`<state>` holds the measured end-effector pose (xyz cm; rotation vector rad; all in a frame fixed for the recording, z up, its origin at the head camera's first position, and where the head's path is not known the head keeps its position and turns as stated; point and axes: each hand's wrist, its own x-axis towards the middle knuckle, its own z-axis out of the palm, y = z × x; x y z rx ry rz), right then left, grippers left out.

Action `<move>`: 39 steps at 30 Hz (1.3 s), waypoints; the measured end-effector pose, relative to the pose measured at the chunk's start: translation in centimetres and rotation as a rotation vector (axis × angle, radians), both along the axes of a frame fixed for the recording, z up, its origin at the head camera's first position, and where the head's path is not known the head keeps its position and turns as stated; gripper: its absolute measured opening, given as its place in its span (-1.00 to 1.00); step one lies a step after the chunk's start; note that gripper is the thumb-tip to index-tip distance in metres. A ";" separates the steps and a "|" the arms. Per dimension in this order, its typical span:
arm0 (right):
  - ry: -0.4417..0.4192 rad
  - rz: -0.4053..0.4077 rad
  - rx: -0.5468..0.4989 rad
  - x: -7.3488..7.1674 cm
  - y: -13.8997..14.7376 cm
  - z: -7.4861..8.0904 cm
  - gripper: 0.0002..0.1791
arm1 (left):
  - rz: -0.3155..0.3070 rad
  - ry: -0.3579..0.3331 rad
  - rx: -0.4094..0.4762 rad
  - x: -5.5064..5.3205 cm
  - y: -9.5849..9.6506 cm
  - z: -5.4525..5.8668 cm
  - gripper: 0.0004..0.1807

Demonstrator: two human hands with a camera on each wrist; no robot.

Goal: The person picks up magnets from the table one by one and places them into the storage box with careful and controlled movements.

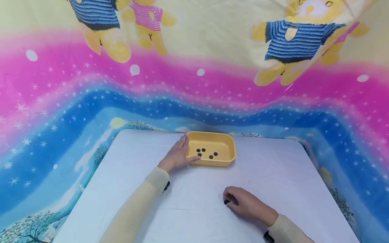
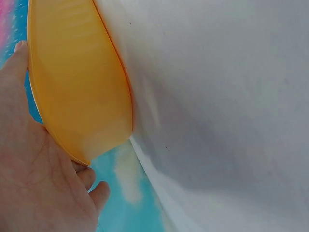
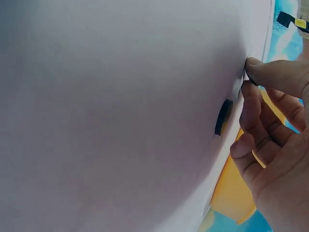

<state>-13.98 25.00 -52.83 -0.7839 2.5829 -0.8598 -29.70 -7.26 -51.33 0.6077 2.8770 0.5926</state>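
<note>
My left hand (image 1: 177, 154) rests against the left end of a yellow rectangular tray (image 1: 212, 162), fingers along its side and thumb at the front rim. In the left wrist view the tray (image 2: 77, 72) shows its outer wall beside that hand (image 2: 43, 169). Several small black discs (image 1: 211, 157) lie inside the tray. Nearer the front of the table, my right hand (image 1: 247, 202) pinches a small black disc (image 3: 251, 80) between thumb and fingertip. Close to the fingers of the right hand (image 3: 275, 130), another black disc (image 3: 223, 117) lies on the table.
A white-covered table (image 1: 194, 209) spreads beneath both hands, its far edge just behind the tray. A printed curtain (image 1: 200, 94) with bears and snowflakes hangs behind and around the sides. Dark bands (image 1: 268, 237) sit at the wrists.
</note>
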 end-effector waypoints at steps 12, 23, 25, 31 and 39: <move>-0.022 -0.004 0.021 -1.2 -0.5 1.2 -0.80 | -0.010 0.001 0.002 -0.1 -0.1 0.0 0.40; 0.103 -0.052 -0.037 -3.7 -0.7 2.4 -0.79 | -0.008 -0.009 -0.013 0.0 -0.1 0.3 0.39; 0.135 -0.050 -0.060 -4.3 -0.8 2.6 -0.78 | -0.009 -0.005 -0.009 0.0 -0.1 0.2 0.38; 0.210 -0.055 -0.100 -6.1 -1.1 3.0 -0.78 | -0.013 0.005 -0.012 -0.1 -0.1 0.1 0.36; 0.277 -0.096 -0.164 -8.4 -1.8 3.9 -0.76 | -0.008 0.006 -0.029 0.0 -0.1 0.4 0.37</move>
